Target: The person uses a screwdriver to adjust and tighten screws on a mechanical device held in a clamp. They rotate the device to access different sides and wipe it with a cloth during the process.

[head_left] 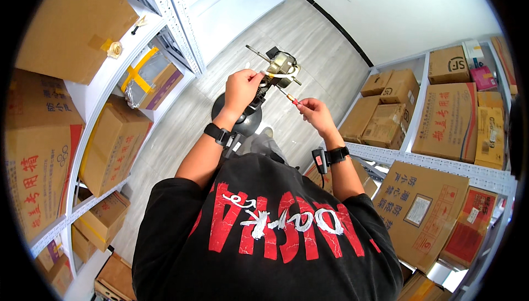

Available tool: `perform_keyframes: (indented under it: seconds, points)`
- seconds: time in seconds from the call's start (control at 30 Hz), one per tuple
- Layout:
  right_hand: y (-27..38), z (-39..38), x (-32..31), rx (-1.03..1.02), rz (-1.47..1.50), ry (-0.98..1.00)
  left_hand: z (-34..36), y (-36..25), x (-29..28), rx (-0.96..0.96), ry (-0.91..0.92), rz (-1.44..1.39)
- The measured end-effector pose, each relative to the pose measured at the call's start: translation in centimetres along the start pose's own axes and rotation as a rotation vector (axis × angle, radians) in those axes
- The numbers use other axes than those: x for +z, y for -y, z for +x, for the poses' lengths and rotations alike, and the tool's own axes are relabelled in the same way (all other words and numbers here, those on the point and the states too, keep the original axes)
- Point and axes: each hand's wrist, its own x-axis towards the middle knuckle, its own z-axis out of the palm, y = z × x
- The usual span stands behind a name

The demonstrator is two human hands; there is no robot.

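Note:
A metal motor assembly [285,67], with a protruding shaft and black parts, stands above a black round base [249,125]. My left hand [242,91] pinches a white cable [275,74] that loops over the motor's housing. My right hand [316,115] grips a screwdriver [293,100] by its red and yellow handle, its metal shank pointing up-left at the underside of the motor. Whether the screwdriver's tip touches the motor is too small to tell. My left hand partly hides the post between motor and base.
White metal shelving with cardboard boxes [113,147] runs along my left, and more stacked boxes [443,125] fill shelves on my right. A white shelf board [231,20] is at the back left. A white wall [386,9] rises beyond the grey plank floor [325,42].

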Motion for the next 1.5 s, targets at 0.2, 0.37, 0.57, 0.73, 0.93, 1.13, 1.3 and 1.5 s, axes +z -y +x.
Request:
perform_keyframes:
  seconds: [0.2,0.37,0.57,0.73,0.93,1.13,1.3,1.5]
  points:
    - [0.2,-0.3,0.0,0.023,-0.128,0.000,-0.4,1.5,1.9,-0.203,0.146,-0.270]
    - [-0.4,0.1,-0.3,-0.107,-0.283,-0.024,-0.1,0.7,1.3,-0.429,0.324,-0.678]
    - [-0.5,0.2,-0.7,-0.209,-0.331,-0.098,0.6,1.2,1.0,-0.512,0.382,-0.708]
    - [1.5,-0.7,0.2,-0.304,-0.506,-0.181,0.6,0.9,1.7,-0.452,0.339,-0.595]
    - [1.9,-1.0,0.0,-0.304,-0.681,-0.209,0.7,0.8,2.4,-0.429,0.340,-0.458]
    - [2.7,-1.4,0.2,-0.404,-0.704,-0.257,0.5,0.5,2.3,-0.401,0.348,-0.386]
    - [2.0,-1.0,0.2,-0.438,-0.765,-0.263,0.3,0.3,2.4,-0.412,0.349,-0.394]
    - [2.4,-1.1,-0.6,-0.531,-0.756,-0.267,0.0,-0.1,2.3,-0.418,0.346,-0.396]
